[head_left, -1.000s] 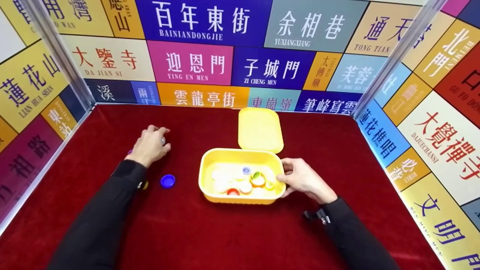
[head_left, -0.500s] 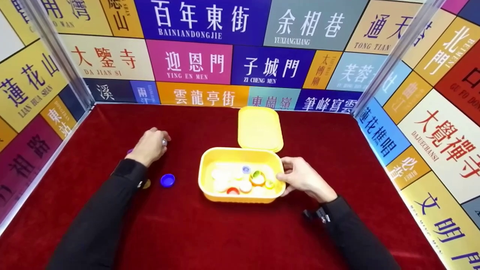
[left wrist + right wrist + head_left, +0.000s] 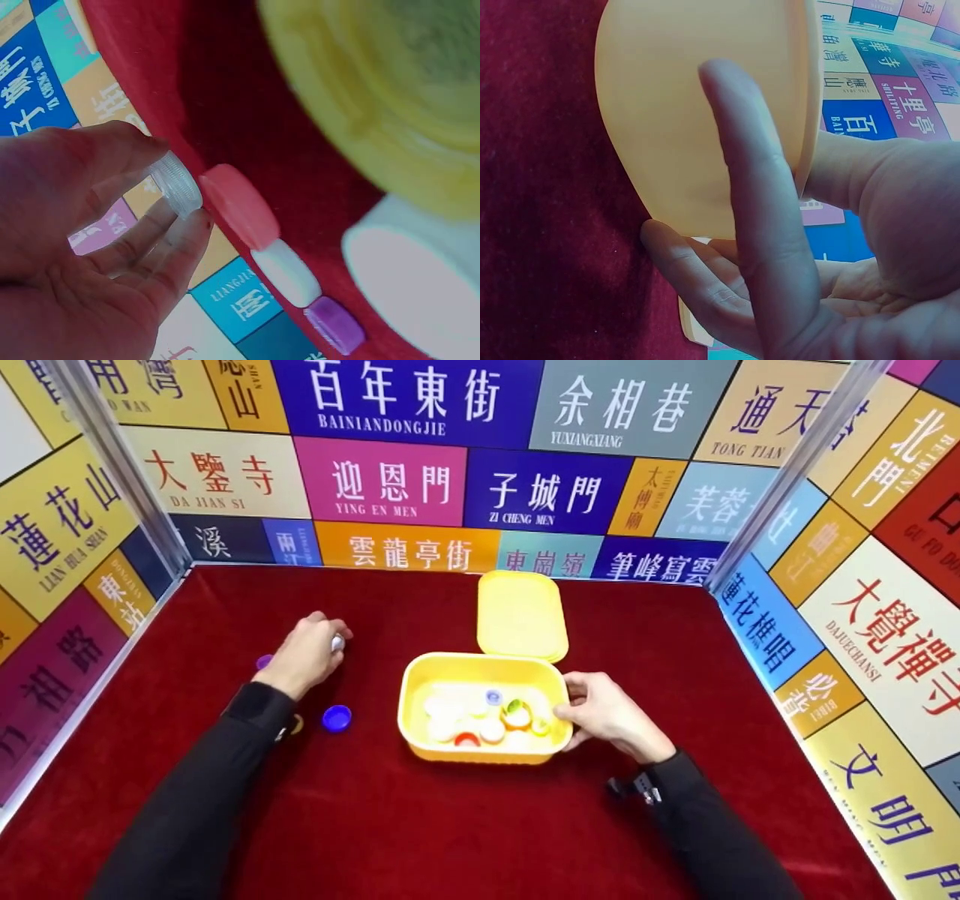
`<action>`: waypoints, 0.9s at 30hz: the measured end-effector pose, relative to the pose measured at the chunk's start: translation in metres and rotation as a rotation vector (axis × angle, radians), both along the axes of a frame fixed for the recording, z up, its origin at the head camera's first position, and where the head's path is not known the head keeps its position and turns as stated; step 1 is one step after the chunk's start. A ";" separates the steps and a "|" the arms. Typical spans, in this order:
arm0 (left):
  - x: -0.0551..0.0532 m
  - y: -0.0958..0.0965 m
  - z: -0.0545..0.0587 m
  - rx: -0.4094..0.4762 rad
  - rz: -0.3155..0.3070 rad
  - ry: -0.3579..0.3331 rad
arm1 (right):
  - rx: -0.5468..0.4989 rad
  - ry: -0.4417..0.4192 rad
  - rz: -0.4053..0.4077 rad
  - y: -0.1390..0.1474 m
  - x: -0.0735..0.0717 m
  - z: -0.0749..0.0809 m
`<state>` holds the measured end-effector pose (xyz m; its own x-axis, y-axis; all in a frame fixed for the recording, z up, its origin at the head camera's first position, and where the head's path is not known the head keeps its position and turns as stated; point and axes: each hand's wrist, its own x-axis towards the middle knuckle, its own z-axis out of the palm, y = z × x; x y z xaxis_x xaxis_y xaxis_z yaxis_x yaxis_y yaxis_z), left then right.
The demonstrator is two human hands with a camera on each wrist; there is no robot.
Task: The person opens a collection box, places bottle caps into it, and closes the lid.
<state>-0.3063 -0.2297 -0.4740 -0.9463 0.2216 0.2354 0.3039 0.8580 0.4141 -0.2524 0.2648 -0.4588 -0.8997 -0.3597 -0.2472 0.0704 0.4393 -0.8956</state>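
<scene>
My left hand [image 3: 304, 656] pinches a clear ridged bottle cap [image 3: 177, 184] between thumb and fingers, above the red cloth. Near it in the left wrist view are a red cap [image 3: 240, 206], a white cap [image 3: 286, 273] and a purple cap [image 3: 335, 325]. A yellow cap [image 3: 297, 724] lies partly hidden by the left cuff, with a blue cap [image 3: 337, 718] to its right. My right hand [image 3: 611, 716] holds the right end of a yellow plastic box [image 3: 480, 755], its fingers against the wall [image 3: 675, 120]. Several caps, including a red one [image 3: 466, 739], lie inside the box.
The yellow lid [image 3: 521, 615] lies flat behind the box. Red cloth [image 3: 480, 832] covers the table. Printed panels [image 3: 382, 480] with metal corner posts [image 3: 795, 472] enclose the back and sides.
My left hand has closed its fingers on the clear cap and shifted slightly right, uncovering more of the purple cap. The right hand stays on the box.
</scene>
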 end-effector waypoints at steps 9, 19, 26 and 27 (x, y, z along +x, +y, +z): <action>0.008 0.020 0.008 0.024 -0.039 0.018 | -0.007 0.008 0.001 0.000 0.001 0.000; 0.022 0.046 0.021 0.059 -0.109 0.081 | -0.009 0.001 0.001 -0.001 -0.001 0.000; 0.035 0.066 0.031 0.070 -0.167 0.135 | -0.011 0.002 -0.002 -0.001 -0.001 -0.001; 0.036 0.070 0.032 0.071 -0.178 0.144 | -0.014 0.003 -0.002 -0.001 0.000 -0.001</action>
<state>-0.2700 -0.1602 -0.4420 -0.8494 0.3597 0.3863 0.5079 0.7562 0.4125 -0.2528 0.2642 -0.4596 -0.9013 -0.3613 -0.2392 0.0682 0.4268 -0.9018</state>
